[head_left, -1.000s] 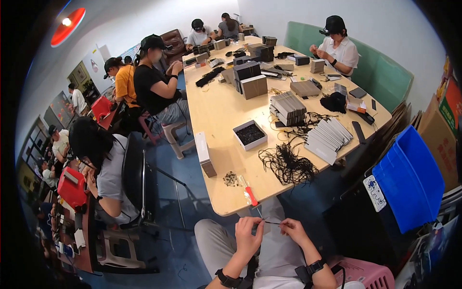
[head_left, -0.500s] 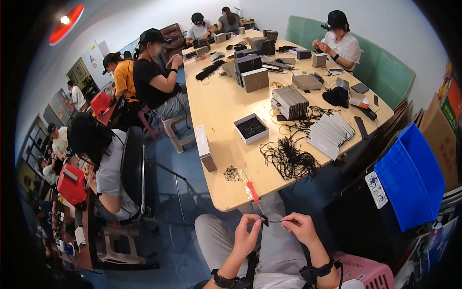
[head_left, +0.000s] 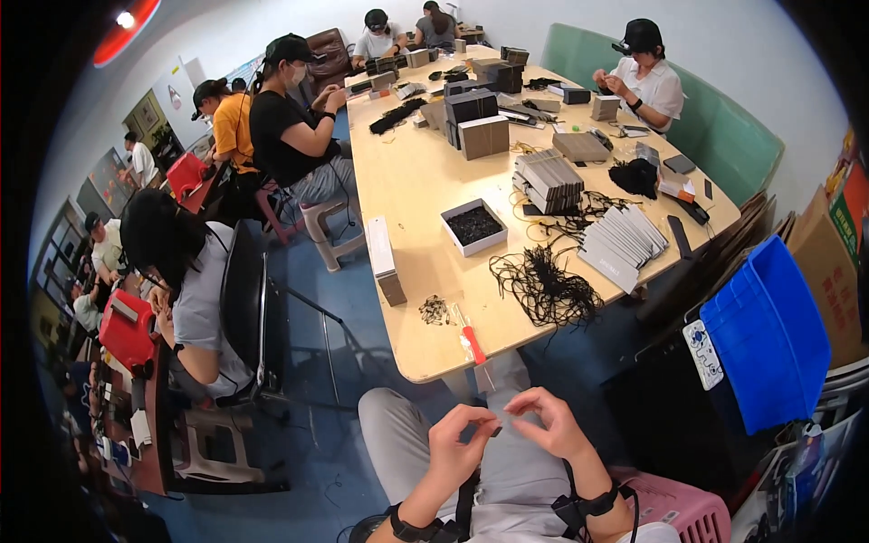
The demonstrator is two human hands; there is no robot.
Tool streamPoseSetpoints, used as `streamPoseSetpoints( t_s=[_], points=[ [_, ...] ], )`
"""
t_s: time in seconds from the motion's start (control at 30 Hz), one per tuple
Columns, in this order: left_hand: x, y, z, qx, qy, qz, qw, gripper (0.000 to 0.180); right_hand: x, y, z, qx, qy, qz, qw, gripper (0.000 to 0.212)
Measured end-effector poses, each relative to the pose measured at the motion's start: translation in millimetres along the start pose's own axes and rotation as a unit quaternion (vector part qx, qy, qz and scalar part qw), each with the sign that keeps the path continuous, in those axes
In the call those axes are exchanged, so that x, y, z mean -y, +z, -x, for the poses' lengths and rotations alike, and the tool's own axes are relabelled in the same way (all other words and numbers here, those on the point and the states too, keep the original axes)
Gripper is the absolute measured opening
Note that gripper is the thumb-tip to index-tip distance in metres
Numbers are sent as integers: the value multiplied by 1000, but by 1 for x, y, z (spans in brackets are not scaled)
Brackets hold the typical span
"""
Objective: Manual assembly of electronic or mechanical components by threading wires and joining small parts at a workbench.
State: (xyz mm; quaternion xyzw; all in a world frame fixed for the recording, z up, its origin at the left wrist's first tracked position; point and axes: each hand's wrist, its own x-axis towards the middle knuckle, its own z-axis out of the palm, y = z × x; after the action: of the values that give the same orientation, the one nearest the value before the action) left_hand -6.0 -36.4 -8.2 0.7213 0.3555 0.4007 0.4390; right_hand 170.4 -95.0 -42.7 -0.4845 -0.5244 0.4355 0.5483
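Above my lap, my left hand (head_left: 460, 441) is closed, thumb and forefinger pinching a small black piece (head_left: 496, 432). Close to its fingertips on the right is my right hand (head_left: 550, 425), its fingers curved and a little apart, with nothing visible between them. A tool with a red handle (head_left: 472, 345) lies at the table's near edge, its thin metal shaft sticking out toward my hands. Beside it on the table are a scatter of small metal-looking pieces (head_left: 435, 310) and a tangled heap of black cords (head_left: 548, 288).
On the table (head_left: 407, 344) are a white box of black bits (head_left: 474, 226), fanned grey cards (head_left: 623, 246) and stacked grey boxes (head_left: 484, 136). A blue bin (head_left: 768, 335) stands at right, a black chair (head_left: 252, 308) at left. Several people work around.
My right hand has turned and risen slightly, and the black strand between my hands no longer shows. The left hand still pinches the small black piece.
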Motion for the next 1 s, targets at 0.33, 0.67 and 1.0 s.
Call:
streamPoseSetpoints(
  t_s=[0.33, 0.67, 1.0],
  points=[
    [-21, -22, -13, -152, -94, 273, 945, 13, -27, 24, 0, 138, 34, -13, 990, 43],
    [-9, -24, -15, -9, -163, 517, 840, 13, -44, 59, -7, 194, 119, -96, 969, 57],
    [-17, -38, -3, 71, -228, 609, 757, 15, -64, 88, -17, 100, -138, 230, 958, 56]
  ],
)
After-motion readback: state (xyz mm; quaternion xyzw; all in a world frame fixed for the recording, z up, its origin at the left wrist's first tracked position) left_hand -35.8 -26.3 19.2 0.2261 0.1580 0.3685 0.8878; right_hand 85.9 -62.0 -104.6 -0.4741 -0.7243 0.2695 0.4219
